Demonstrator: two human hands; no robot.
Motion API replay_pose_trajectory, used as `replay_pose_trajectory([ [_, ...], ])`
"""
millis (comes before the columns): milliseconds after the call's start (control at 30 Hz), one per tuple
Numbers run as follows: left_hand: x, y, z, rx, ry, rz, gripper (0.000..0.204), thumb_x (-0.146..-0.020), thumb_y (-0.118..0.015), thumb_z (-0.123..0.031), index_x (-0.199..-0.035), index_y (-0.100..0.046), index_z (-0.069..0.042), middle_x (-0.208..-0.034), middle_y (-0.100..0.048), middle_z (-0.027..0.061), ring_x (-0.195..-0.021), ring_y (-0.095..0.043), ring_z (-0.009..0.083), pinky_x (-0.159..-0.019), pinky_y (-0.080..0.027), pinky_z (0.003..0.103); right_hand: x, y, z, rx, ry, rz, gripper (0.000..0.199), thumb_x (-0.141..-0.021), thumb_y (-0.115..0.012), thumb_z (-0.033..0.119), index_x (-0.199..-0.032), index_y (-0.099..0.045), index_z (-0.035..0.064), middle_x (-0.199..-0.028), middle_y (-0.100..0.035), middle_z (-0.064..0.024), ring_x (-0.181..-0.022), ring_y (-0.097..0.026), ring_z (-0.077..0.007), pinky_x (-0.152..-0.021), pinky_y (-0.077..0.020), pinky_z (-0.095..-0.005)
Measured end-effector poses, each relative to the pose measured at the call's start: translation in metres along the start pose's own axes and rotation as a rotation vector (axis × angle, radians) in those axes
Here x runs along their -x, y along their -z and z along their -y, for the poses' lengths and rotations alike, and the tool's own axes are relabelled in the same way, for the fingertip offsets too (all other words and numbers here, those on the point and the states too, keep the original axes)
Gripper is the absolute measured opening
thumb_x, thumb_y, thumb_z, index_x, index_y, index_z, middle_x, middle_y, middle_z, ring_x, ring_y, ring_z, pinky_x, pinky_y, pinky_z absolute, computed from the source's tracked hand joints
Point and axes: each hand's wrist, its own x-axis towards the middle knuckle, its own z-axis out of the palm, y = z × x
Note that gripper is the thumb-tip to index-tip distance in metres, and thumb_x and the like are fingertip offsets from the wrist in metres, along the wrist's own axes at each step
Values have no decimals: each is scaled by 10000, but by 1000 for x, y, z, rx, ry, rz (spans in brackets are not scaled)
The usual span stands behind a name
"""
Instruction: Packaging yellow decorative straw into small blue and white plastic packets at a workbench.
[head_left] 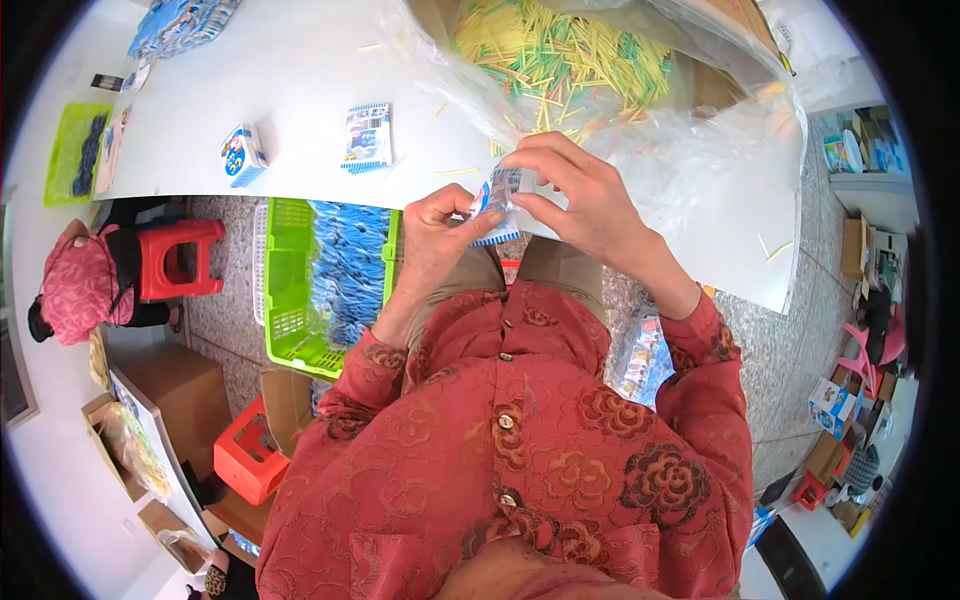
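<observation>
Between my hands, just off the table's front edge, is a small blue-and-white plastic packet with a see-through part. My left hand pinches its left side, thumb laid across the front. My right hand has its thumb and fingers curled at the packet's upper right edge; whatever else might be between those fingertips is hidden. Beyond them, a clear plastic bag holds a heap of thin yellow, green and pink sticks. A matching flat packet and a small blue-and-white packet stack lie to the left.
A green basket full of blue packets stands below the white table on my left. Nearby are a red stool, an orange crate and cardboard boxes. Another person in pink is at far left.
</observation>
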Motion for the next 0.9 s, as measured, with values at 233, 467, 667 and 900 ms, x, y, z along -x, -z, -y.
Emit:
replay_pose_trajectory([
  [233, 2, -2, -3, -48, 16, 37, 136, -731, -717, -11, -666, -598, -17, -656, -587, -26, -608, -492, 20, -536, -395, 191, 1, 0, -1, 61, 10, 26, 173, -745, -659, 60, -911, -610, 48, -922, -589, -56, -733, -585, -189, -612, -480, -284],
  [467, 3, -7, 0, -378, -108, 31, 103, -708, -700, -21, -691, -605, 12, -638, -580, 48, -572, -512, 79, -522, -396, 227, 6, -6, 4, 38, 30, 142, 73, -772, -610, 108, -808, -582, 51, -807, -599, -54, -710, -605, -250, -600, -489, -329],
  [667, 3, -13, 2, -419, -276, 56, 80, -688, -687, 5, -729, -619, 14, -670, -584, 87, -575, -550, 176, -515, -409, 270, 12, -6, 6, 70, -23, 183, 105, -798, -599, 127, -875, -573, 61, -804, -595, -64, -696, -604, -254, -574, -484, -342],
  [900, -1, -15, 10, -458, -332, 3, 99, -693, -687, -32, -718, -596, -4, -658, -565, 52, -564, -511, 123, -517, -396, 252, 12, -2, 11, 153, -32, 162, 125, -770, -620, 127, -852, -564, 52, -789, -561, -65, -693, -588, -260, -552, -467, -342],
])
